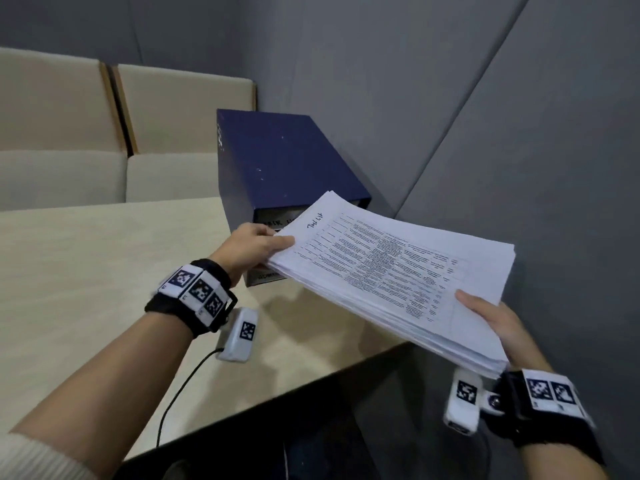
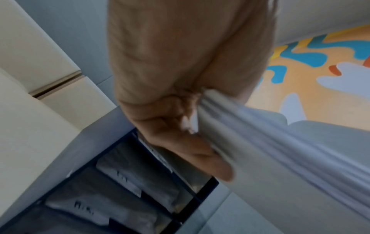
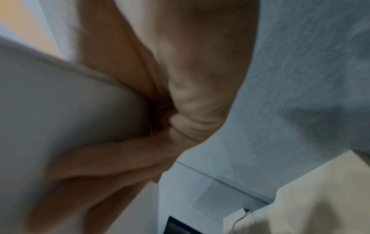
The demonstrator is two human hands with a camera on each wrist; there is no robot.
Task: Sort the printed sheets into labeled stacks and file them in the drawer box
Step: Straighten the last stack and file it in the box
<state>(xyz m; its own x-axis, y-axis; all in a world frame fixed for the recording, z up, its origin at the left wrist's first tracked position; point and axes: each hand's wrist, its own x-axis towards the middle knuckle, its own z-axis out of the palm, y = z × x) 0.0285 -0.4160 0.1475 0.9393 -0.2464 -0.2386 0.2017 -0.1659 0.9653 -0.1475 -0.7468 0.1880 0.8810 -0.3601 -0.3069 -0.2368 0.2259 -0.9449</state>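
Note:
A thick stack of printed sheets (image 1: 391,268) with a handwritten note on top hangs tilted in the air before the dark blue drawer box (image 1: 280,161). My left hand (image 1: 256,247) pinches the stack's far left corner, thumb on top. My right hand (image 1: 491,317) grips its near right edge, thumb on top and fingers below. In the left wrist view the fingers (image 2: 192,145) clamp the stack's edge (image 2: 250,142) above the box's labeled drawers (image 2: 128,190). The right wrist view is blurred, with fingers (image 3: 124,158) under the paper (image 3: 60,102).
The drawer box stands on the beige table (image 1: 86,265) against the grey wall (image 1: 485,98). Cream seat cushions (image 1: 62,133) lie behind the table. The table's front edge (image 1: 311,379) runs diagonally below the stack.

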